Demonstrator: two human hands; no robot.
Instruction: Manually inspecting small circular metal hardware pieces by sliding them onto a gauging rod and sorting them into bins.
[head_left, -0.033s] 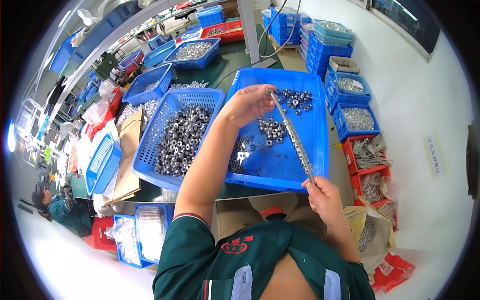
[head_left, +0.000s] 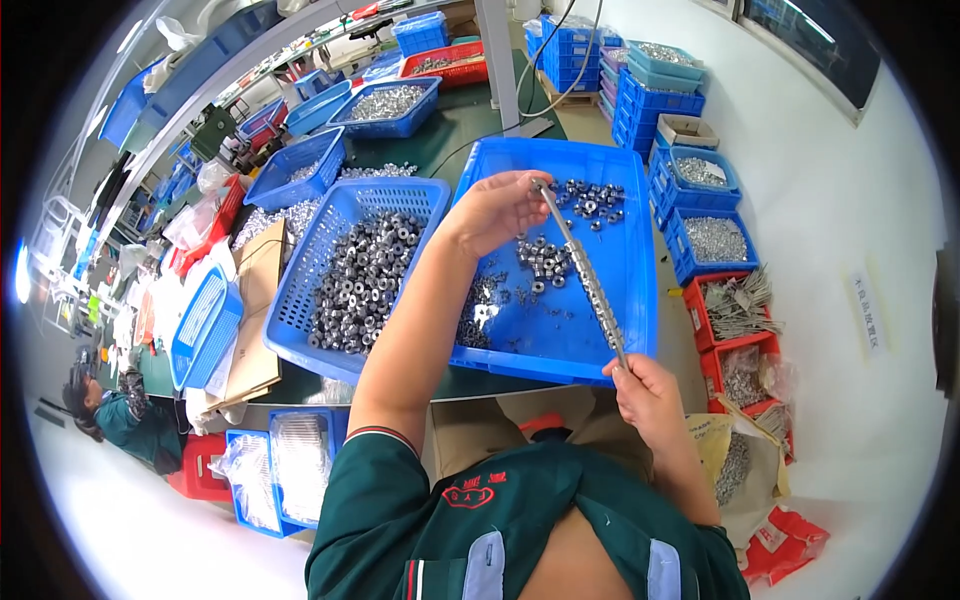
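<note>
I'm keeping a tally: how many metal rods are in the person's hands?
1: the metal rod, slanting over the blue tray from the left hand to the right hand. Fingers could hide another, but none shows.

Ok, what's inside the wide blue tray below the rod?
The tray holds clusters of small ring-shaped metal pieces, with finer dark bits toward the left. The left hand and rod cover parts of it, so what lies behind them can't be seen.

L+R hands (head_left: 497,212) pinched, well apart
</note>
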